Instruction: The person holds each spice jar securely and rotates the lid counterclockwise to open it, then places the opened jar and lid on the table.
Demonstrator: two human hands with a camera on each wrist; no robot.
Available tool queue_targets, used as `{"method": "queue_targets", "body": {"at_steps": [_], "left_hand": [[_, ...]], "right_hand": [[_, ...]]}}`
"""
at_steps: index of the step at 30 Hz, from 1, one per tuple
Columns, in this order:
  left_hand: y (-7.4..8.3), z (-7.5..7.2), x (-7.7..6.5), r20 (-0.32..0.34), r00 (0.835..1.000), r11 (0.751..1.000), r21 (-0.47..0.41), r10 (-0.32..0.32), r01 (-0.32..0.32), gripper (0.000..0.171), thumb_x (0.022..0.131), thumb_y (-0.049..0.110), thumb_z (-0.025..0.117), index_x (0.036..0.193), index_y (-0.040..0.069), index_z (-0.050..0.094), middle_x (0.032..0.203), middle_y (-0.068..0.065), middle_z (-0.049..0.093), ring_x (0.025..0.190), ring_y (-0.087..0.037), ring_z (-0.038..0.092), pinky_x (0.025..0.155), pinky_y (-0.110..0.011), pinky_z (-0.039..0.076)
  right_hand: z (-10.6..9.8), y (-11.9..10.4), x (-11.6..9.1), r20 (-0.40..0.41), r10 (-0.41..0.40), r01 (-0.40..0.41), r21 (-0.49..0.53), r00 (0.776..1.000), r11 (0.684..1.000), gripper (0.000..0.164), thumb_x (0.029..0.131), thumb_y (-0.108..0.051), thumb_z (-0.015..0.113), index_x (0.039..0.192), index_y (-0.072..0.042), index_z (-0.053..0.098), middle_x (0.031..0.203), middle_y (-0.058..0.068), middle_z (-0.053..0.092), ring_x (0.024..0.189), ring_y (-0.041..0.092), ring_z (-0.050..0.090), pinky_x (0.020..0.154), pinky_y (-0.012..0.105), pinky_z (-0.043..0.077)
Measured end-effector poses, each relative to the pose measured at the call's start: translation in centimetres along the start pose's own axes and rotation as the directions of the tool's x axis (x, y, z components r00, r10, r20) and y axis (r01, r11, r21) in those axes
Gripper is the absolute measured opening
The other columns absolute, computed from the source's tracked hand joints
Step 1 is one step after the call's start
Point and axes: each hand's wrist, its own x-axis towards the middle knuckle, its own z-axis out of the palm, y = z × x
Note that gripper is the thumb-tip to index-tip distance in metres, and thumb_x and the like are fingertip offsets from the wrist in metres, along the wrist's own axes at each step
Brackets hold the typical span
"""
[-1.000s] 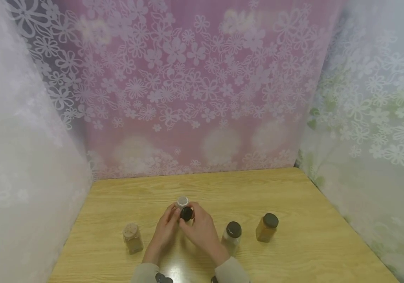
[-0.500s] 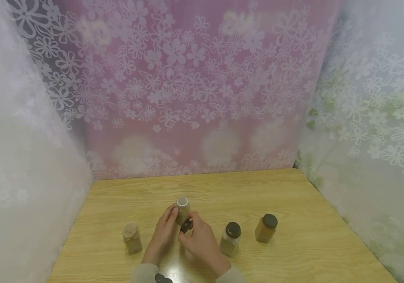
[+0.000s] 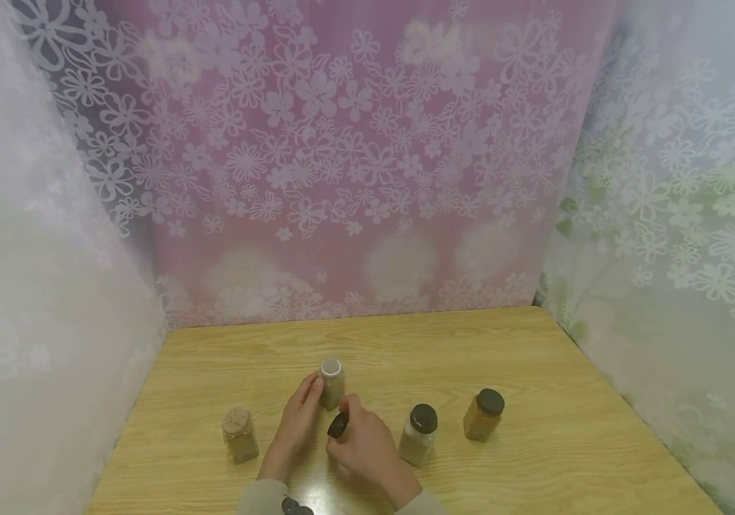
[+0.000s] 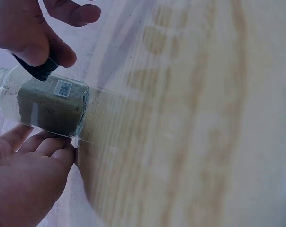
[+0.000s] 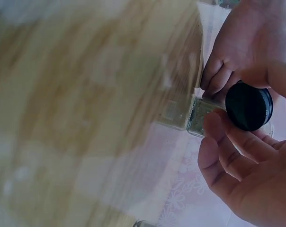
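Observation:
A clear glass jar (image 3: 333, 390) of brown-grey powder stands upright on the table, its black lid off and a whitish round top showing. My left hand (image 3: 297, 422) holds it from the left side. In the left wrist view a barcode label is on the glass jar (image 4: 50, 101), with curled fingers against its lower side. Just in front of the jar, my right hand (image 3: 366, 445) pinches the black lid (image 3: 338, 425) between thumb and fingers, apart from the jar in the head view. The lid (image 5: 247, 106) is tilted in the right wrist view.
A cork-topped jar (image 3: 240, 434) stands left of my left arm. Right of my right hand are a black-lidded jar of pale contents (image 3: 418, 436) and a black-lidded jar of orange-brown powder (image 3: 484, 415). Floral curtains (image 3: 354, 179) surround the wooden table (image 3: 232, 357).
My right hand has drawn the black lid down and toward me, away from the jar top, and tilted it. My left hand stays at the jar, which now shows more fully.

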Motion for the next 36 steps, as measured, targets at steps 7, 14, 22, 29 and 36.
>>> {"method": "queue_targets", "body": {"at_steps": [7,14,22,29,36], "left_hand": [[-0.13,0.06,0.08,-0.010,1.000,1.000,-0.002,-0.005,0.004,0.060,0.106,0.047,0.039,0.149,0.006,0.042,0.154,-0.020,0.042,0.144,-0.045,0.032,0.116,-0.064,0.024],[-0.03,0.12,0.19,-0.021,1.000,1.000,-0.008,-0.022,0.021,0.061,0.106,0.049,0.039,0.149,0.007,0.043,0.153,-0.018,0.043,0.144,-0.043,0.032,0.116,-0.063,0.024],[-0.03,0.18,0.19,-0.022,1.000,1.000,0.010,-0.022,0.022,0.061,0.106,0.049,0.037,0.149,0.005,0.042,0.153,-0.020,0.043,0.144,-0.044,0.032,0.116,-0.063,0.025],[-0.26,0.30,0.35,-0.046,0.999,0.999,0.025,-0.022,0.023,0.060,0.107,0.049,0.036,0.148,0.006,0.045,0.151,-0.019,0.046,0.143,-0.043,0.035,0.116,-0.062,0.026],[-0.12,0.25,0.23,-0.035,0.999,0.999,0.032,-0.021,0.022,0.064,0.107,0.051,0.033,0.149,0.004,0.042,0.152,-0.022,0.043,0.143,-0.046,0.033,0.115,-0.064,0.026]], "right_hand": [[-0.13,0.14,-0.10,0.043,-0.004,0.005,-0.008,0.999,1.000,0.052,0.077,-0.022,0.075,0.120,-0.007,0.051,0.064,-0.012,0.049,0.051,0.000,0.042,0.046,0.018,0.039],[-0.31,0.19,-0.19,0.068,-0.003,0.004,-0.017,0.998,1.000,0.047,0.079,-0.025,0.079,0.117,-0.007,0.058,0.085,-0.004,0.063,0.066,0.003,0.051,0.055,0.020,0.044],[-0.47,0.14,-0.52,0.101,-0.003,0.009,-0.059,0.995,0.998,0.046,0.079,-0.029,0.080,0.115,-0.008,0.062,0.090,-0.005,0.057,0.070,0.004,0.048,0.059,0.021,0.044],[-0.47,0.20,-0.74,0.137,0.008,0.004,-0.082,0.991,0.997,0.044,0.076,-0.026,0.083,0.111,-0.010,0.063,0.092,-0.004,0.057,0.073,0.005,0.051,0.061,0.023,0.046],[-0.44,0.20,-0.80,0.149,0.015,-0.003,-0.084,0.989,0.996,0.041,0.074,-0.023,0.085,0.108,-0.012,0.064,0.091,-0.004,0.054,0.073,0.006,0.052,0.062,0.022,0.046]]}}
